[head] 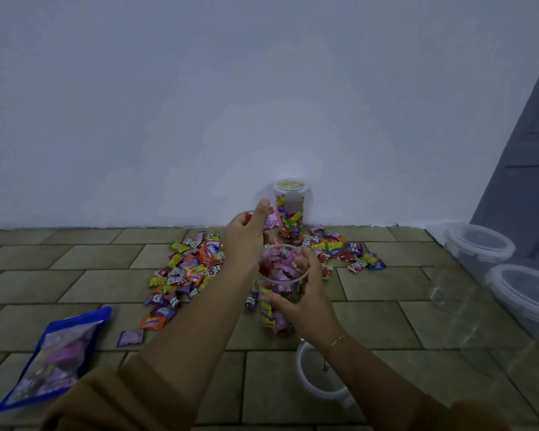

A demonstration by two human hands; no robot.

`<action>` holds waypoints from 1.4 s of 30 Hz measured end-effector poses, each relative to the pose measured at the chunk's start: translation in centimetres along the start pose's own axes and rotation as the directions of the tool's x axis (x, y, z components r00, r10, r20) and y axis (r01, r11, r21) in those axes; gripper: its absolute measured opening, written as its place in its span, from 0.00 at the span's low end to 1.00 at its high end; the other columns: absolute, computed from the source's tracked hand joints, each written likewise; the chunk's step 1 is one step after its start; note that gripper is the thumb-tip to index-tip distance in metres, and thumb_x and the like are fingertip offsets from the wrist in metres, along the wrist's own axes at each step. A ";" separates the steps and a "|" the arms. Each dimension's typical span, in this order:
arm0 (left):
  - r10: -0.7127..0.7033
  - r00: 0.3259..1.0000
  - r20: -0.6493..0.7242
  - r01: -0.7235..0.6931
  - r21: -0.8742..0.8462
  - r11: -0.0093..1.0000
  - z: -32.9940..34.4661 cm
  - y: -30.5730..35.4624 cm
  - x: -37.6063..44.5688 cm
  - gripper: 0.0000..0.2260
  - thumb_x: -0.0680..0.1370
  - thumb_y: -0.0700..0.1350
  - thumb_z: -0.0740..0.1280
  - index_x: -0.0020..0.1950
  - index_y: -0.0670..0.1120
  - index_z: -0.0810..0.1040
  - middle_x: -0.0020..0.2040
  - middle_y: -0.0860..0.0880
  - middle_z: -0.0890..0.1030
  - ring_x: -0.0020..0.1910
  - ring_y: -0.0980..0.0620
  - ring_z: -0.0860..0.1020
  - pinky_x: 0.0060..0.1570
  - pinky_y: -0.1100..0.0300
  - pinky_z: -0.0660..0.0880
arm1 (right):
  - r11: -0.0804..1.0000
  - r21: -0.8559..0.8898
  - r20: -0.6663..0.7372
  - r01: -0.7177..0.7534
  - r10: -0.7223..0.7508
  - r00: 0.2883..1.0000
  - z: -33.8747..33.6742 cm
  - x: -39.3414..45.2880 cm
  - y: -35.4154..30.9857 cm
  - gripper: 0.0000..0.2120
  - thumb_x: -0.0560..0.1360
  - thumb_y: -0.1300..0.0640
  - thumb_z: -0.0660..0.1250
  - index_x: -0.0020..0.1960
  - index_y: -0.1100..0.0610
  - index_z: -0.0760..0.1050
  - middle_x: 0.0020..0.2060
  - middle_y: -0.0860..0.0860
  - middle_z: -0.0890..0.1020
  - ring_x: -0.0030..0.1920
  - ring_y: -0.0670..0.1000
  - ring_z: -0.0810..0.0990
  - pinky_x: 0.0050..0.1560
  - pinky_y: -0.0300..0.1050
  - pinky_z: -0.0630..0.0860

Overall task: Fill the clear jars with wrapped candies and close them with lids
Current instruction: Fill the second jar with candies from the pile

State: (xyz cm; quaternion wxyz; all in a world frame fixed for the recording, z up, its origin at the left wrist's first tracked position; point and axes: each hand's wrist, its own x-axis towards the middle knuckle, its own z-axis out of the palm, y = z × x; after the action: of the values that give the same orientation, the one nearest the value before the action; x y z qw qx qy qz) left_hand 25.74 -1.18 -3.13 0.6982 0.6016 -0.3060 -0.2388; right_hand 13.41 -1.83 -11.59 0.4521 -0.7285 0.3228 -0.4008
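Note:
My right hand point(305, 293) grips a clear open jar point(282, 284) partly filled with wrapped candies, lifted a little over the floor. Just above and left of the jar's mouth, my left hand point(246, 234) holds a few wrapped candies, pink and red ones showing between its curled fingers. A second clear jar point(290, 209), full of candies and closed with a lid, stands against the wall. Loose wrapped candies point(187, 269) lie scattered on the tiled floor on both sides of the jar. A white lid point(311, 384) lies on the floor under my right forearm.
A blue candy bag point(53, 356) lies on the floor at the left. Two more lids point(479, 247) lie at the right by a grey door, with an empty clear jar point(458, 309) on its side beside them. The white wall runs close behind the candies.

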 end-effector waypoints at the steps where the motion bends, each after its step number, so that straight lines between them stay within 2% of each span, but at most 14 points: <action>1: 0.000 1.000 0.007 0.000 -0.017 1.000 0.1 0.0 -0.1 0.19 0.75 0.59 0.66 0.36 0.45 0.73 0.26 0.49 0.77 0.29 0.51 0.74 0.38 0.52 0.75 | 1.000 0.010 0.001 0.002 -0.002 1.000 0.1 0.0 0.0 0.45 0.64 0.48 0.78 0.64 0.28 0.47 0.66 0.42 0.63 0.68 0.41 0.63 0.64 0.33 0.66; 3: 0.001 1.000 0.009 -0.001 -0.042 0.999 0.2 0.2 -0.2 0.18 0.76 0.57 0.66 0.36 0.44 0.75 0.26 0.50 0.77 0.31 0.51 0.75 0.41 0.52 0.76 | 1.000 0.011 0.001 0.005 -0.005 1.000 0.1 0.0 0.0 0.45 0.63 0.47 0.78 0.63 0.27 0.47 0.66 0.42 0.63 0.68 0.41 0.63 0.66 0.36 0.67; 7: -0.030 0.999 -0.009 0.030 -0.087 0.996 0.4 0.4 -0.3 0.18 0.78 0.57 0.63 0.35 0.46 0.77 0.29 0.51 0.78 0.31 0.54 0.77 0.38 0.59 0.75 | 1.000 0.000 0.000 0.009 -0.009 1.000 -0.1 0.0 -0.1 0.45 0.64 0.49 0.77 0.62 0.27 0.46 0.66 0.41 0.63 0.67 0.39 0.63 0.62 0.28 0.65; 10: -0.035 0.999 -0.014 0.034 -0.074 0.997 0.3 0.5 -0.4 0.20 0.79 0.56 0.62 0.32 0.47 0.79 0.33 0.50 0.79 0.35 0.54 0.77 0.37 0.62 0.74 | 1.000 -0.012 -0.007 0.020 -0.020 1.000 0.0 0.0 -0.1 0.46 0.64 0.48 0.78 0.62 0.26 0.46 0.68 0.44 0.63 0.68 0.42 0.63 0.64 0.35 0.65; 16: -0.048 0.997 0.066 0.052 -0.056 0.997 -0.3 -0.3 -0.8 0.19 0.77 0.52 0.65 0.27 0.49 0.82 0.29 0.51 0.82 0.36 0.49 0.80 0.48 0.51 0.77 | 1.000 0.008 -0.011 0.015 -0.015 1.000 0.0 0.0 0.1 0.48 0.63 0.49 0.78 0.65 0.28 0.46 0.69 0.46 0.64 0.69 0.43 0.65 0.68 0.41 0.67; 20: -0.065 0.996 0.055 0.069 -0.090 0.994 -1.3 -0.7 -1.4 0.15 0.78 0.49 0.64 0.36 0.44 0.82 0.31 0.53 0.82 0.31 0.59 0.79 0.36 0.63 0.76 | 1.000 0.006 -0.021 0.029 -0.028 0.999 0.1 0.0 0.1 0.48 0.63 0.49 0.78 0.65 0.28 0.46 0.68 0.45 0.64 0.69 0.43 0.65 0.69 0.44 0.67; 22: -0.073 0.997 0.011 0.073 -0.023 0.997 -2.1 -1.4 -1.6 0.15 0.79 0.51 0.63 0.38 0.46 0.82 0.37 0.52 0.83 0.37 0.58 0.79 0.40 0.60 0.73 | 0.999 0.016 -0.042 0.038 -0.037 0.998 0.2 -0.1 0.1 0.47 0.62 0.48 0.79 0.64 0.27 0.48 0.67 0.44 0.65 0.69 0.43 0.66 0.69 0.45 0.68; 25: -0.018 0.998 -0.061 0.032 0.241 0.970 -4.3 -3.8 -1.4 0.16 0.80 0.53 0.61 0.37 0.50 0.81 0.39 0.51 0.81 0.40 0.54 0.77 0.41 0.57 0.72 | 0.998 0.030 -0.074 0.048 -0.046 0.996 0.3 -0.2 0.2 0.46 0.62 0.49 0.79 0.62 0.25 0.49 0.64 0.42 0.66 0.67 0.42 0.66 0.66 0.40 0.67; 28: 0.099 0.992 -0.074 -0.033 0.610 0.792 -6.9 -7.4 -0.5 0.14 0.78 0.57 0.60 0.44 0.51 0.81 0.50 0.44 0.82 0.52 0.46 0.77 0.55 0.47 0.74 | 0.997 0.021 -0.117 0.070 -0.067 0.991 0.8 -0.3 0.3 0.46 0.61 0.48 0.79 0.62 0.25 0.49 0.64 0.41 0.66 0.67 0.43 0.66 0.66 0.41 0.66; 30: 0.066 0.994 -0.091 0.042 0.848 0.528 -8.7 -9.3 0.0 0.20 0.76 0.63 0.60 0.62 0.53 0.76 0.70 0.45 0.70 0.71 0.45 0.62 0.69 0.44 0.58 | 0.997 0.011 -0.132 0.076 -0.074 0.988 1.2 -0.3 0.4 0.47 0.61 0.48 0.79 0.63 0.25 0.49 0.64 0.41 0.66 0.67 0.44 0.67 0.68 0.46 0.67; 32: 0.008 0.994 -0.105 0.094 0.924 0.369 -10.7 -10.8 0.4 0.36 0.72 0.71 0.57 0.74 0.53 0.62 0.78 0.46 0.52 0.76 0.44 0.45 0.72 0.42 0.44 | 0.997 0.008 -0.126 0.075 -0.073 0.989 1.8 -0.2 0.4 0.47 0.61 0.47 0.78 0.63 0.25 0.48 0.65 0.41 0.66 0.68 0.45 0.66 0.69 0.49 0.67; 35: -0.112 0.988 -0.104 0.128 0.963 0.236 -13.2 -12.2 0.6 0.46 0.66 0.78 0.52 0.77 0.54 0.47 0.78 0.45 0.42 0.76 0.40 0.40 0.71 0.40 0.41 | 0.996 0.012 -0.118 0.083 -0.081 0.990 2.3 -0.1 0.2 0.46 0.60 0.43 0.75 0.63 0.25 0.47 0.66 0.43 0.66 0.68 0.45 0.66 0.69 0.45 0.66; 38: -0.158 0.982 -0.108 0.131 0.981 0.144 -14.0 -12.7 0.6 0.41 0.68 0.77 0.52 0.76 0.56 0.53 0.77 0.44 0.53 0.75 0.41 0.52 0.70 0.42 0.53 | 0.996 0.014 -0.115 0.084 -0.082 0.990 2.7 0.0 0.0 0.44 0.59 0.42 0.74 0.63 0.27 0.48 0.66 0.42 0.66 0.68 0.45 0.66 0.68 0.44 0.66; 42: 0.030 0.998 0.048 -0.052 0.990 0.132 -13.5 -12.6 0.5 0.25 0.75 0.68 0.56 0.67 0.55 0.67 0.64 0.49 0.70 0.63 0.48 0.67 0.57 0.55 0.67 | 0.997 0.010 -0.112 0.071 -0.069 0.991 2.7 0.2 0.1 0.45 0.57 0.35 0.72 0.65 0.28 0.48 0.67 0.43 0.66 0.69 0.46 0.66 0.69 0.49 0.67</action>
State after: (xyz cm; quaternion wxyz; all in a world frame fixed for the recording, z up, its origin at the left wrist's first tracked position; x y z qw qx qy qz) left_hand 36.20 5.83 -16.74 0.1329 0.9019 -0.4095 0.0357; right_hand 15.84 -0.98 -12.31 0.4243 -0.7127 0.3189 -0.4586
